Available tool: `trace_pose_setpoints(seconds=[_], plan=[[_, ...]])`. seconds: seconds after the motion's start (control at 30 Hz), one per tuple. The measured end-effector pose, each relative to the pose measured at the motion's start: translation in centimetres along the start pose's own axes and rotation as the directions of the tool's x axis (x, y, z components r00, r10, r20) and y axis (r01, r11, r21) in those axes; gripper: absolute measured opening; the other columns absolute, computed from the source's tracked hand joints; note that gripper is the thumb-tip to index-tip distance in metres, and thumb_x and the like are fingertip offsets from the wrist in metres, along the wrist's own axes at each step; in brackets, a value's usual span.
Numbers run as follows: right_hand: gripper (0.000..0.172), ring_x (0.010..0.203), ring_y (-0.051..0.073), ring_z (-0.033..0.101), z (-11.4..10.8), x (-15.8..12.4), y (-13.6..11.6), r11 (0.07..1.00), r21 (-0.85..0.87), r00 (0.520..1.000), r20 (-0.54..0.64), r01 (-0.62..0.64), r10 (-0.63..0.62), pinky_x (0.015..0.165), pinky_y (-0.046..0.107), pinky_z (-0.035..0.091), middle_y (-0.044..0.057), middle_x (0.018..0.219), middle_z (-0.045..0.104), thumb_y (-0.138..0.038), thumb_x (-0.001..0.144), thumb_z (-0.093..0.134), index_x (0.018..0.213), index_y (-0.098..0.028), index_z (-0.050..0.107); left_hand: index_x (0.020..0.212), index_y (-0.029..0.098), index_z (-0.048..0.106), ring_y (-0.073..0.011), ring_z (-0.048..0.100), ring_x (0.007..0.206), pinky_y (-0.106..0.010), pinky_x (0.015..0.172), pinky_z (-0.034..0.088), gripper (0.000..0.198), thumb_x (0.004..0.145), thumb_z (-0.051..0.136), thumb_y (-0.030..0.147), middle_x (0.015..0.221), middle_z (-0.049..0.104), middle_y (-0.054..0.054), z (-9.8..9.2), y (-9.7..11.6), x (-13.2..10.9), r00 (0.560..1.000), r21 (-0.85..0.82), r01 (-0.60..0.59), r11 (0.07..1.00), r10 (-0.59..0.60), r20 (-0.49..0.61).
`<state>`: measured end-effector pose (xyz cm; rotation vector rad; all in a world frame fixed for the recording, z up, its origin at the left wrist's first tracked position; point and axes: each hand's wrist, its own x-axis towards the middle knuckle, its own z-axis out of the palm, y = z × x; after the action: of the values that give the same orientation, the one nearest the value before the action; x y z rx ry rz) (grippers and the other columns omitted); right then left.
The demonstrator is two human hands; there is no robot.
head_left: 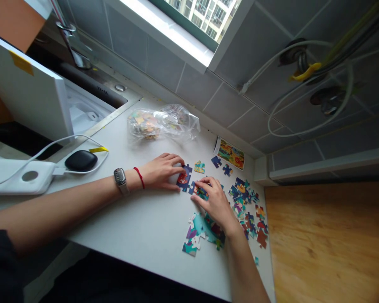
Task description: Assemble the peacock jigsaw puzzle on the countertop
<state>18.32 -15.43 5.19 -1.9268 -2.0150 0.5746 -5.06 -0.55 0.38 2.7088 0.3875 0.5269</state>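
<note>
Both hands rest on a white countertop (139, 227) among coloured jigsaw pieces. My left hand (161, 170), with a watch and a red string on the wrist, has its fingers curled and pressed on a dark blue and red puzzle piece (183, 179). My right hand (213, 202) pinches a small multicoloured puzzle piece (199, 191) right beside it, the two pieces touching. A joined cluster of teal and purple pieces (197, 233) lies just below my right wrist. Loose pieces (246, 206) are scattered to the right of my right hand.
A clear plastic bag of pieces (161, 123) lies behind my hands. A reference picture (230, 153) leans at the wall. A black oval device (81, 160), a white power bank (22, 176) with cable and a white box lid (25, 90) sit left. Wooden floor (328, 240) lies right.
</note>
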Motion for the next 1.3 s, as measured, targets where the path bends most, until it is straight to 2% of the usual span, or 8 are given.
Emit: trace_pose_setpoints(seconds=[0.13,0.53,0.7,0.97,1.17,1.3], plan=[[0.032,0.114,0.030,0.063,0.5,0.2,0.4,0.997,0.071,0.999,-0.044,0.002,0.002,0.106,0.051,0.053,0.010,0.116,0.067,-0.024,0.088,0.082,0.120,-0.023,0.078,0.125,0.023,0.069,-0.0358,0.062,0.124,-0.052,0.106,0.048,0.054,0.087,0.078,0.061,0.134,0.066,-0.014,0.1,-0.1,0.2,1.000,-0.010,0.004,1.000,-0.005,-0.015],[0.035,0.117,0.029,0.062,1.7,-0.3,1.2,0.983,0.184,0.992,-0.124,0.025,-0.002,0.108,0.051,0.052,0.008,0.121,0.066,-0.026,0.088,0.082,0.122,-0.028,0.077,0.121,0.023,0.071,-0.0355,0.061,0.126,-0.051,0.107,0.047,0.052,0.089,0.074,0.064,0.135,0.066,-0.014,0.3,-0.1,0.3,1.000,0.012,0.026,1.000,-0.026,-0.008],[0.038,0.118,0.030,0.062,1.8,-0.3,1.3,0.977,0.213,0.992,-0.128,0.016,0.011,0.108,0.052,0.052,0.008,0.121,0.066,-0.026,0.088,0.082,0.125,-0.029,0.074,0.127,0.029,0.072,-0.0379,0.057,0.129,-0.055,0.108,0.045,0.048,0.093,0.071,0.062,0.138,0.063,-0.014,0.7,0.1,0.5,1.000,0.033,0.007,0.999,-0.007,-0.009],[0.035,0.117,0.029,0.062,1.6,-0.3,1.3,0.976,0.219,0.992,-0.123,0.017,0.011,0.106,0.050,0.053,0.007,0.120,0.066,-0.026,0.087,0.083,0.121,-0.029,0.076,0.133,0.035,0.071,-0.0364,0.054,0.134,-0.054,0.110,0.042,0.040,0.100,0.065,0.056,0.144,0.060,-0.012,0.9,0.0,0.4,0.999,0.028,-0.044,0.999,0.044,0.006],[0.034,0.117,0.029,0.063,1.7,-0.3,1.3,0.974,0.228,0.992,-0.125,0.016,0.013,0.106,0.051,0.053,0.007,0.120,0.066,-0.027,0.087,0.083,0.121,-0.029,0.075,0.134,0.031,0.070,-0.0359,0.056,0.132,-0.053,0.111,0.043,0.044,0.099,0.066,0.056,0.142,0.061,-0.013,0.7,0.0,0.4,1.000,-0.003,-0.031,1.000,0.031,0.006],[0.033,0.117,0.029,0.063,1.8,-0.3,1.4,0.972,0.232,0.992,-0.125,0.017,0.012,0.107,0.052,0.053,0.008,0.120,0.066,-0.028,0.088,0.082,0.120,-0.029,0.076,0.133,0.029,0.069,-0.0344,0.060,0.128,-0.051,0.111,0.044,0.049,0.093,0.073,0.056,0.141,0.062,-0.014,-0.1,-0.6,0.4,0.999,-0.047,-0.001,0.999,0.003,0.042]])
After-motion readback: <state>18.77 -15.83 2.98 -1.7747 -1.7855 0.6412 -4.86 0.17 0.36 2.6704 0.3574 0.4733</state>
